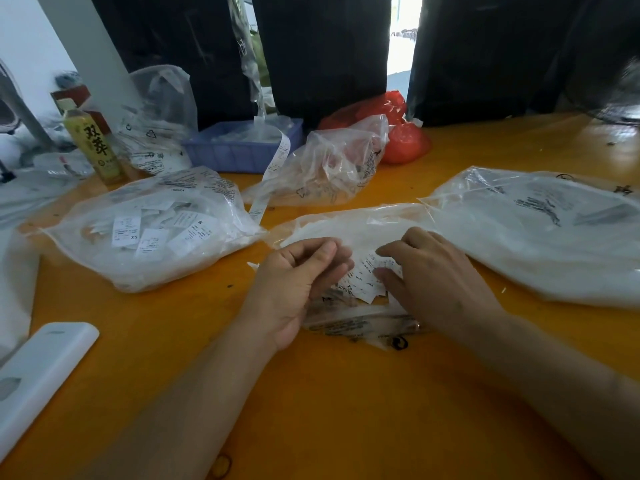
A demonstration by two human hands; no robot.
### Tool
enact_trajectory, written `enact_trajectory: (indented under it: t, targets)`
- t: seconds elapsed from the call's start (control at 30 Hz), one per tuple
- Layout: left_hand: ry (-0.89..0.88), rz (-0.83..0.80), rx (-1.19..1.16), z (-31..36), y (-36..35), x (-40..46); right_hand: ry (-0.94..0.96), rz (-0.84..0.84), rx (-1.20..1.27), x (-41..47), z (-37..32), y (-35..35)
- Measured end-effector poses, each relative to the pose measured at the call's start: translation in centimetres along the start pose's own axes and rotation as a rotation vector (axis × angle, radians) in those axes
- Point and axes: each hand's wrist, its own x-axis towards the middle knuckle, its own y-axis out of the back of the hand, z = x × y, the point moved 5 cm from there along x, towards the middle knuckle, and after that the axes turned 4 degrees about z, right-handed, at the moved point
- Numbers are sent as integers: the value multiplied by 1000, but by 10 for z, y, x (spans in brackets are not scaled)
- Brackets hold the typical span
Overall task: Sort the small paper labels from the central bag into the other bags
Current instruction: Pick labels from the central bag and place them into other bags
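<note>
Garment-labelling workroom, orange worktable (346, 427), bags of size labels (149, 233) (XS, M), blue tray (239, 157)
</note>
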Motion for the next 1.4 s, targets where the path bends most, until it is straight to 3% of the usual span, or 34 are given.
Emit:
enact_trajectory:
  t: [0.1,0.27,0.5,0.63,1.0,1.27,1.4]
  targets:
    - [-5,5,-31,-1,0,0,13,-92,-62,-2,2,-8]
    - [-7,0,-40,0,0,1,33,0,77,-1,0,-1]
    - [16,15,-39,-1,1,2,-234,106,741,-4,12,17]
    - [28,5,-35,-1,1,1,-269,102,953,-5,13,20]
    - [39,-45,-1,-2,-2,-1,-420,113,1064,-6,25,10]
    - [63,-66,4,-3,-3,-1,-407,97,1325,-6,19,14]
    - [70,-86,-3,-2,-4,-3,-364,102,1105,-6,20,15]
